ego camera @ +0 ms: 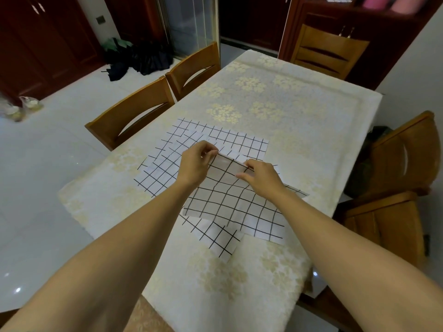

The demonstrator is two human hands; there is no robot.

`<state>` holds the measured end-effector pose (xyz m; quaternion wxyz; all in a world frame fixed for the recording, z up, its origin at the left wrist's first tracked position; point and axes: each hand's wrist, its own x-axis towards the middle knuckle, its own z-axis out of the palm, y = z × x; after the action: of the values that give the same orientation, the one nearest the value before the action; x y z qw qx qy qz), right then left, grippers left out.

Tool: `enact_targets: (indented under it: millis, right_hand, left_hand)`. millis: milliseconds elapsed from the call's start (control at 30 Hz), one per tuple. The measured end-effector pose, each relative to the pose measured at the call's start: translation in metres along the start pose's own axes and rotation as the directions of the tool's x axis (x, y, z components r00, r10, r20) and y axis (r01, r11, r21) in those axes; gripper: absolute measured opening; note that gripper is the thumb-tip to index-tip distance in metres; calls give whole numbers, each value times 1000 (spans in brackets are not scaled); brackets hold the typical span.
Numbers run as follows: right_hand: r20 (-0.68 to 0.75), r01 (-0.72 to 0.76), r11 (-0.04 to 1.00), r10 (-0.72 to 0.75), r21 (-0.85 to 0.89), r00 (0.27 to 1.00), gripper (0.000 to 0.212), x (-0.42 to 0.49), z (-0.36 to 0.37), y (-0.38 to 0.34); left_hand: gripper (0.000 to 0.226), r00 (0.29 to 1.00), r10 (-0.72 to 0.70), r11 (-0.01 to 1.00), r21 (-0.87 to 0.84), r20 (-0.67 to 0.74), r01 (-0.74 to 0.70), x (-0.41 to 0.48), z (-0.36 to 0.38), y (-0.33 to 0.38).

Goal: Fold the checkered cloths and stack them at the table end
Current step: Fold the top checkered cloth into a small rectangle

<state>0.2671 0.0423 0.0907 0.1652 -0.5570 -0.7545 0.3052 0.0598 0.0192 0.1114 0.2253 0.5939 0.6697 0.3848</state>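
Several white cloths with a black grid lie overlapping in the middle of the table [299, 130]. The top checkered cloth [223, 200] is lifted at its far edge, and its shaded underside faces me. My left hand [195, 165] pinches the far left corner of that edge. My right hand [260, 178] pinches the same edge a little to the right. A flat cloth [230, 140] lies behind my hands, another cloth [158, 173] to the left. One more cloth [218, 238] pokes out underneath at the near side.
The table wears a cream floral cover. Two wooden chairs [143, 104] stand along its left side, one chair [328, 49] at the far end and more chairs [402, 164] on the right. Dark umbrellas [141, 58] lie on the floor at the back.
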Motion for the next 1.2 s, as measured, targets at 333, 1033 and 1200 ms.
enact_targets:
  millis: [333, 1033, 1200]
  right_hand:
    - [-81, -22, 1000, 23, 20, 996, 16, 5, -15, 4]
    - [-182, -48, 997, 35, -67, 983, 14, 14, -56, -1]
    - [85, 55, 998, -57, 29, 995, 14, 5, -78, -6]
  left_hand:
    - [38, 963, 128, 960, 215, 236, -180, 4, -13, 10]
    - [15, 960, 261, 938, 212, 96, -276, 21, -45, 40]
    - [13, 982, 165, 986, 18, -87, -164, 21, -52, 43]
